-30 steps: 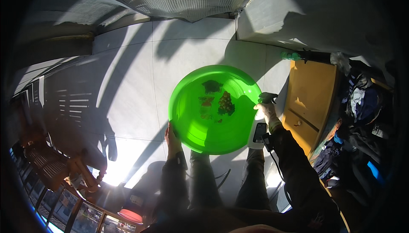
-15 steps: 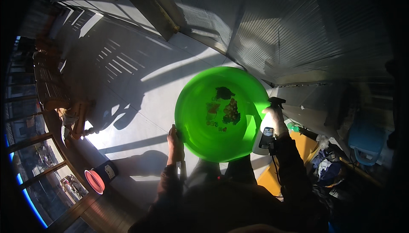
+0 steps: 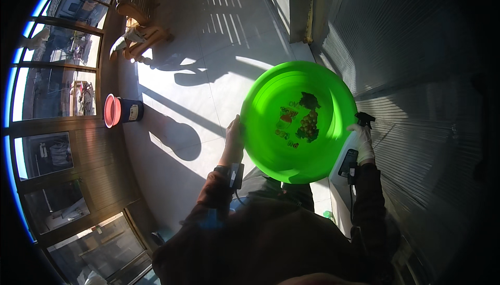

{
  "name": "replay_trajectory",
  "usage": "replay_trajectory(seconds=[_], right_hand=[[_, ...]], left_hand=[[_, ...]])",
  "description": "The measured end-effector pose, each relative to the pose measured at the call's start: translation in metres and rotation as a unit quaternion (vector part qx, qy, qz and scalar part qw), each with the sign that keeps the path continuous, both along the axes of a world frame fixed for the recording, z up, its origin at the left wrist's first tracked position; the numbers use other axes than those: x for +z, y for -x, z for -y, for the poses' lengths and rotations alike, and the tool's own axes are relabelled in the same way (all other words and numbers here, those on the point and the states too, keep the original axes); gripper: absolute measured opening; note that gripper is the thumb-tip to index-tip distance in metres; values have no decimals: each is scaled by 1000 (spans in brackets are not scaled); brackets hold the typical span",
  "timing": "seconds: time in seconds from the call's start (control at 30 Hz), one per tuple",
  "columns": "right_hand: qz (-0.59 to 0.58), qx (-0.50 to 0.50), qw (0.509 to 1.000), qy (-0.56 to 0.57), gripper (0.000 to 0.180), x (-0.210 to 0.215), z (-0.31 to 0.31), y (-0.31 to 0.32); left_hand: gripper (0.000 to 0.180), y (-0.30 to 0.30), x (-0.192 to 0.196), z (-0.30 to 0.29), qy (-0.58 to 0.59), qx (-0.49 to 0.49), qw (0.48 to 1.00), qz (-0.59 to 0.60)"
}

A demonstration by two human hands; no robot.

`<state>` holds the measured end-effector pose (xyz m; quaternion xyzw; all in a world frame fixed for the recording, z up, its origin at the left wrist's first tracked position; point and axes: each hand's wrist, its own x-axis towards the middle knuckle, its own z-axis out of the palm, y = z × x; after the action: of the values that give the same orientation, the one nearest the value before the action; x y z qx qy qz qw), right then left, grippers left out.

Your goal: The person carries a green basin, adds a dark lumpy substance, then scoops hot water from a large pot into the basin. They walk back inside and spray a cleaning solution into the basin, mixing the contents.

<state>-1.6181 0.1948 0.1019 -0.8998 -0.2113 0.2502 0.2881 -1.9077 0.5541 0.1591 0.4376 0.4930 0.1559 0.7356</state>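
Observation:
A big round green basin (image 3: 271, 152), with grapes and other pictures printed on its bottom, is held in front of my body. At its left rim my left hand (image 3: 234, 138) grips the edge; part of the fingers is hidden by the basin. My right hand (image 3: 364, 143) is closed round the neck of a pale spray bottle (image 3: 339, 166) with a black trigger head and a dark label. This bottle is tilted and lies close against the basin's right rim. Whether the right hand also bears on the rim I cannot tell.
On the pale tiled floor (image 3: 208, 108) lies or stands a dark blue bucket (image 3: 134, 111) with a pinkish-red rim, at the left. Wooden furniture (image 3: 148, 40) is beyond it. Wood-framed windows (image 3: 57, 97) line the left; ribbed translucent sheeting (image 3: 401, 50) closes the right side.
The view has swung round to the right, bringing more windows in; the yellow board and the heap at the right have gone out of sight. Both hands keep their holds, carrying the basin along.

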Motion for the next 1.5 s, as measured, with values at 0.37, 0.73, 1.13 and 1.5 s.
replay_trajectory(seconds=[0.37,0.73,1.13,1.5], right_hand=[[-65,-170,983,-8,14,6,58,-101],[85,-115,978,151,26,14,189,-173],[-98,-430,897,-38,20,62,296,-207],[42,-511,844,-157,41,13,318,-213]], left_hand=[[30,-129,-9,30,4,-123,992,20],[38,-317,22,109,47,-181,982,8],[43,-480,2,210,103,-303,946,43],[42,-646,-24,255,3,-476,867,146]])
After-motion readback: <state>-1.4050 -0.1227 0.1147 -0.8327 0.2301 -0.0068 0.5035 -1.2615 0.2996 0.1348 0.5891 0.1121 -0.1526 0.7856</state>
